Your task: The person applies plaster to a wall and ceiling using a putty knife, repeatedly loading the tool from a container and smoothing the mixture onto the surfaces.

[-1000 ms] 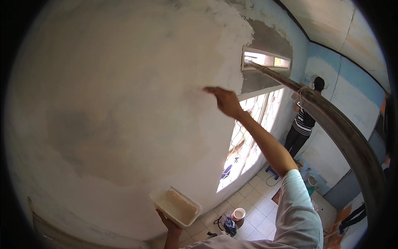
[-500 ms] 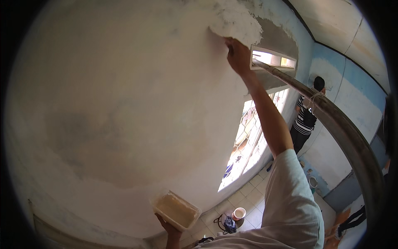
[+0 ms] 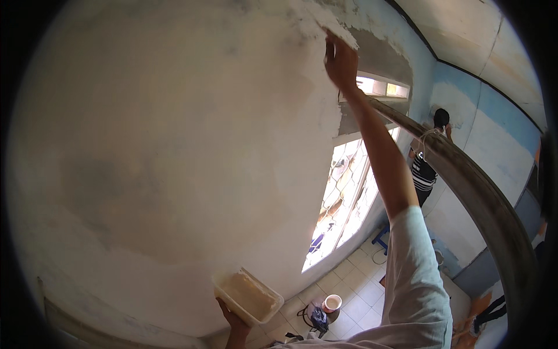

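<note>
My right hand [image 3: 342,65] is stretched high against the wall, its fingers closed round a thin putty knife [image 3: 321,25]. Only a sliver of the blade shows, touching the wall beside rough white filler. Below, my left hand [image 3: 234,319] grips a clear rectangular plastic tub [image 3: 273,291] from underneath, at its left side. Beige-white paste coats the inside of the tub, which is tilted toward me. Smooth whitish filler with darker damp-looking patches covers the wall [image 3: 192,174] before me.
A long pole [image 3: 459,166] with string tied round it slants across the right. A barred window [image 3: 343,192] and a small vent window [image 3: 383,87] open in the wall. Below stand a bucket [image 3: 332,303] and a dark plastic bag [image 3: 318,320]. Another person [image 3: 427,168] faces the far wall.
My right hand has moved upward along the wall with the putty knife, toward the rough filler edge. The tub in my left hand stays nearly in place. My view has shifted slightly.
</note>
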Available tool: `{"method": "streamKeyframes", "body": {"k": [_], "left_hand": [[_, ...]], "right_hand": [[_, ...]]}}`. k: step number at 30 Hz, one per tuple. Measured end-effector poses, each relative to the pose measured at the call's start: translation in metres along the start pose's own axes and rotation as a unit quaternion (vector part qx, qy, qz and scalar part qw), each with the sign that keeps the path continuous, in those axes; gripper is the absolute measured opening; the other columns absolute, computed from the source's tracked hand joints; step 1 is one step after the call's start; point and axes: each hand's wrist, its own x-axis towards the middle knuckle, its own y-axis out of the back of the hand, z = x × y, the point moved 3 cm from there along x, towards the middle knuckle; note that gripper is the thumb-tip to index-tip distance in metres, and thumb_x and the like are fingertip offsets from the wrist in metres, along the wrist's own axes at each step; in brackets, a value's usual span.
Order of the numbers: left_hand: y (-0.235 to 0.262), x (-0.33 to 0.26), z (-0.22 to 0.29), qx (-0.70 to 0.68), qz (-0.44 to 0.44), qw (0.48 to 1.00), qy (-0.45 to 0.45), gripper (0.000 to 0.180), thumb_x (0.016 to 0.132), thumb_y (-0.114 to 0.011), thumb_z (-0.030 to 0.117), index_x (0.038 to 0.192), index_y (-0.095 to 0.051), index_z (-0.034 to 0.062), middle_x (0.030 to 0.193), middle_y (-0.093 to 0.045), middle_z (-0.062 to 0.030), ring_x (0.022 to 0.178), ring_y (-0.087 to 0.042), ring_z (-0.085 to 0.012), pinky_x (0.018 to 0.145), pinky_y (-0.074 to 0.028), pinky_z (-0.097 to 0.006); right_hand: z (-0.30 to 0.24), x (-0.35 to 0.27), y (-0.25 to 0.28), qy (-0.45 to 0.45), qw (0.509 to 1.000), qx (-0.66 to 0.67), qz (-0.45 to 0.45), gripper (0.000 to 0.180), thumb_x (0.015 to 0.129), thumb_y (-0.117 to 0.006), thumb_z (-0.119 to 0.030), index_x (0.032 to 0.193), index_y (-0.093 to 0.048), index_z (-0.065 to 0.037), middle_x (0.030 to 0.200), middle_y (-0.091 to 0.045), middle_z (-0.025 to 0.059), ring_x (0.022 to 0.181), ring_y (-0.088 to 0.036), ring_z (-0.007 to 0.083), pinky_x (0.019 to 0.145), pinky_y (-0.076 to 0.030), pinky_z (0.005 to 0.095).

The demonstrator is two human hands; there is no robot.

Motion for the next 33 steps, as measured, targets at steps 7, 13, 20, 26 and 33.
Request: {"method": "streamKeyframes", "body": {"k": [7, 13, 20, 26, 33], "left_hand": [[0.011, 0.011, -0.009, -0.002, -0.007, 0.999, -0.051, 0.078, 0.097, -0.034, 0.074, 0.15, -0.038, 0.017, 0.146, -0.046, -0.0057, 0.131, -0.047, -0.0265, 0.11, -0.041, -0.043], [-0.013, 0.006, 0.003, 0.012, 0.0, 0.996, -0.088, 0.077, 0.098, -0.034, 0.073, 0.15, -0.038, 0.0166, 0.145, -0.047, -0.0056, 0.131, -0.047, -0.0262, 0.11, -0.041, -0.042], [-0.024, 0.017, -0.005, 0.0, -0.017, 0.999, -0.034, 0.076, 0.098, -0.034, 0.073, 0.15, -0.038, 0.0169, 0.146, -0.046, -0.0061, 0.131, -0.046, -0.0267, 0.111, -0.04, -0.042], [0.009, 0.02, -0.003, 0.001, -0.033, 0.996, -0.089, 0.074, 0.099, -0.033, 0.072, 0.15, -0.038, 0.0178, 0.147, -0.045, -0.0051, 0.132, -0.045, -0.0259, 0.112, -0.039, -0.042], [0.021, 0.032, 0.004, 0.042, -0.014, 0.991, -0.126, 0.077, 0.099, -0.032, 0.072, 0.151, -0.035, 0.015, 0.148, -0.043, -0.0076, 0.134, -0.043, -0.0251, 0.113, -0.038, -0.042]], "right_hand": [[0.028, -0.045, -0.058, 0.005, 0.989, -0.067, -0.135, 0.038, 0.09, -0.055, -0.004, 0.126, -0.064, -0.011, 0.101, -0.073, 0.016, 0.08, -0.07, 0.0378, 0.074, -0.056, 0.0493], [-0.034, -0.152, 0.002, 0.017, 0.924, 0.064, -0.376, 0.033, 0.094, -0.056, -0.003, 0.125, -0.067, -0.01, 0.105, -0.072, 0.0167, 0.087, -0.07, 0.0378, 0.076, -0.057, 0.0461], [0.036, 0.055, 0.004, -0.037, 0.997, -0.06, 0.012, 0.039, 0.087, -0.055, 0.0, 0.122, -0.07, -0.012, 0.102, -0.071, 0.0189, 0.095, -0.068, 0.0387, 0.082, -0.053, 0.0484], [0.042, 0.045, -0.059, 0.035, 0.992, -0.081, -0.087, 0.032, 0.088, -0.056, -0.005, 0.116, -0.07, -0.013, 0.101, -0.071, 0.0147, 0.089, -0.068, 0.0394, 0.08, -0.054, 0.0499], [-0.027, -0.143, -0.021, -0.007, 0.968, 0.01, -0.252, 0.044, 0.084, -0.053, 0.007, 0.119, -0.068, -0.014, 0.107, -0.07, 0.0102, 0.094, -0.069, 0.0306, 0.075, -0.056, 0.0451]]}}
